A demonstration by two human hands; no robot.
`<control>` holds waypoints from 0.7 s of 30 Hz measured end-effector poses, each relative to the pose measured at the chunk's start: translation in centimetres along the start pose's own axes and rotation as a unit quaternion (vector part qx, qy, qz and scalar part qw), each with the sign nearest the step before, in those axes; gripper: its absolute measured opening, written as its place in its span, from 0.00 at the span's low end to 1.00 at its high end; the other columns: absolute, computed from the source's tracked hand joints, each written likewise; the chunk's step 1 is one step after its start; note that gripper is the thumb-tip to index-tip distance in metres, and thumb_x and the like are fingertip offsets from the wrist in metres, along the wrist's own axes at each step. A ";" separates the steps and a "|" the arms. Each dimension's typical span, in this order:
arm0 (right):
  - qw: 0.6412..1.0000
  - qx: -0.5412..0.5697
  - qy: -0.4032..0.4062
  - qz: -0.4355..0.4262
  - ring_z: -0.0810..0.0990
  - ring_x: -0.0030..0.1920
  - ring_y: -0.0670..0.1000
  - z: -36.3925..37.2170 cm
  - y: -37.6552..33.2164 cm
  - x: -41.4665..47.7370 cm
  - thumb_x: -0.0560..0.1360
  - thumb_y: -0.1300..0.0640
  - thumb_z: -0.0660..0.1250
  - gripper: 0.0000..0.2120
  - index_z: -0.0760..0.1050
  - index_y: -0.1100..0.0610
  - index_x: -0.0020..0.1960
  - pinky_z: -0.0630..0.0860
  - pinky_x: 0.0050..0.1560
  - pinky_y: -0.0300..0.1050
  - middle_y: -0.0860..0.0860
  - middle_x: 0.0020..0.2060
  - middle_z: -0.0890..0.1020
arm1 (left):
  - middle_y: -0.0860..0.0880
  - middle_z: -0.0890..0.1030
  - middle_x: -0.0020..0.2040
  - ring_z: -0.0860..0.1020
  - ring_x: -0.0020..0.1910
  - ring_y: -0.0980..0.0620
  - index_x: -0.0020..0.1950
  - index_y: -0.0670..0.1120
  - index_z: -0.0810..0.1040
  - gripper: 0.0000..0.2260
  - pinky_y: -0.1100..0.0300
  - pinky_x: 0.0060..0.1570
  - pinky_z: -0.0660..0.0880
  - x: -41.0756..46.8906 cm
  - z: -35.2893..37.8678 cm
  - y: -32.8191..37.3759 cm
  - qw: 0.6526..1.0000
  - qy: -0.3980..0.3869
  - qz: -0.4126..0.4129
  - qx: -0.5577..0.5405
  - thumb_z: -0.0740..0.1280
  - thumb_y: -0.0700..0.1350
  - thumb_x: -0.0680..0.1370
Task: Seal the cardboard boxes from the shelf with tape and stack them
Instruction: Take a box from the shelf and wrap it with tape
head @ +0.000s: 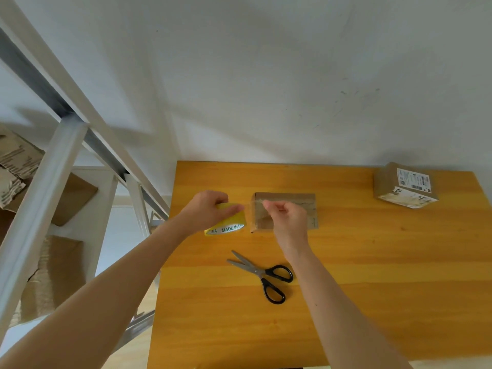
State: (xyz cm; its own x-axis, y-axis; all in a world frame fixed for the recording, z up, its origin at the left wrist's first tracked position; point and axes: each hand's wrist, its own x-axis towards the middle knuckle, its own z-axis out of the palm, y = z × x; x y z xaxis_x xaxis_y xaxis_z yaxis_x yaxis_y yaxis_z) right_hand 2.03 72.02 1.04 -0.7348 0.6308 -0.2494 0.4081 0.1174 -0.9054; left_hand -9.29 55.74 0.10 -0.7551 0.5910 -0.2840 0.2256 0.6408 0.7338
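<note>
Here the left hand [206, 209] grips the tape roll [226, 223] above the table [372, 262]; the right hand [286, 214] pinches the tape end over the flat box [306, 203]. Scissors [262, 274] lie nearer, a second box [404, 185] far right.

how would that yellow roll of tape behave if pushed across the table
Probably light: the yellow roll of tape is a hollow ring the left hand holds. On its round edge it would likely roll; laid flat it should slide.

I can't read the white printed label [413, 179] on the taped brown cardboard box [385, 182], upper right — print too small.
</note>
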 end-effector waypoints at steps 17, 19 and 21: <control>0.967 -0.172 0.153 -0.106 0.76 0.41 0.53 2.8 3.2 0.6 0.79 0.58 0.66 0.08 0.78 0.61 0.44 0.77 0.45 0.56 0.49 0.40 0.74 | 0.49 0.79 0.34 0.73 0.30 0.54 0.45 0.52 0.77 0.12 0.61 0.30 0.68 2.5 2.4 -0.7 0.999 0.013 0.007 0.042 0.68 0.59 0.74; 0.957 -0.217 0.150 -0.123 0.76 0.41 0.53 2.7 3.3 0.7 0.79 0.57 0.66 0.08 0.77 0.61 0.44 0.77 0.44 0.55 0.50 0.41 0.74 | 0.49 0.79 0.32 0.72 0.28 0.55 0.45 0.51 0.77 0.12 0.63 0.28 0.67 2.6 2.6 -0.8 0.999 0.021 0.006 0.041 0.68 0.60 0.74; 0.944 -0.258 0.148 -0.139 0.77 0.41 0.54 2.7 3.4 0.7 0.78 0.56 0.68 0.07 0.77 0.61 0.45 0.77 0.43 0.55 0.53 0.43 0.76 | 0.49 0.79 0.32 0.71 0.27 0.57 0.45 0.52 0.76 0.12 0.64 0.27 0.65 2.6 2.9 -1.0 0.999 0.028 0.005 0.042 0.68 0.60 0.74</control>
State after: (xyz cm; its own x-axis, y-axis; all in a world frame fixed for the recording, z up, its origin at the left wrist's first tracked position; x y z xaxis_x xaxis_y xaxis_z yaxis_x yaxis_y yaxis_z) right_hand 1.39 70.81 -3.12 -0.6997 0.6985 0.1501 0.4879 0.6205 -0.6139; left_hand -9.69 58.05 -3.10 -0.7851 0.5709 -0.2403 0.2820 0.6748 0.6820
